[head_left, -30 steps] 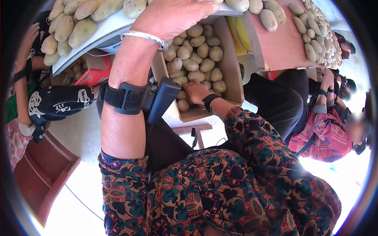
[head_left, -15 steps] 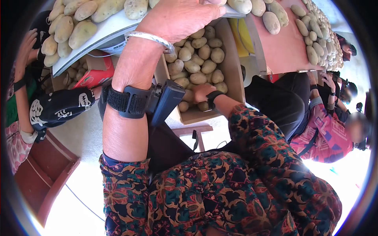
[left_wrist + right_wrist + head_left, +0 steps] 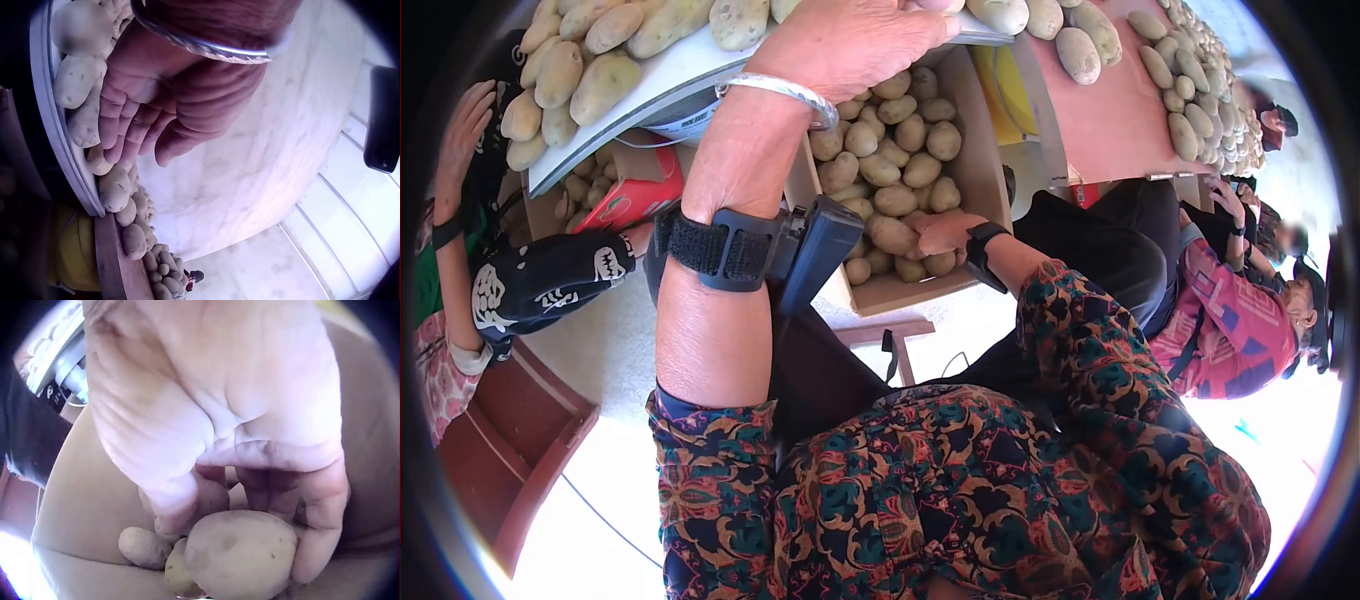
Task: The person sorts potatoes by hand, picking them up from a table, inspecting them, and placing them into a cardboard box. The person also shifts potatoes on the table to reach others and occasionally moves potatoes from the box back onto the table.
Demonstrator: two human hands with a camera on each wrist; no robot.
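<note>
Loads of potatoes in this one, so going left to right across the head view. Upper left, a row of big pale potatoes (image 3: 605, 87) lies along the white tabletop (image 3: 670, 75), and below that a red carton (image 3: 635, 190) has more inside. Upper middle, the left hand (image 3: 855, 45) is over the table edge by that row. In the left wrist view its fingers look loose and mostly straight, thumb apart, and I don't see anything clearly gripped.

Center of the frame is the cardboard box (image 3: 985, 150) with a heap of loose potatoes (image 3: 895, 170). The right hand (image 3: 945, 235) is at the lower right of that heap. In the right wrist view it's got thumb and fingers bent around one fat potato (image 3: 244, 553), grip about as wide as the spud.

Handling-wise, my guess: solid, a bit hefty, won't squash, but could bruise if dropped. Skin looks dry, so the round shape is the slippery part. I'd pinch it across the middle, thumb against fingers, not by a rounded end.

Right of the box is something yellow (image 3: 1010, 95), can't tell what. Then upper right, a pink board (image 3: 1110, 130) with more spuds, and far right a person in a pink patterned top (image 3: 1225, 320).
</note>
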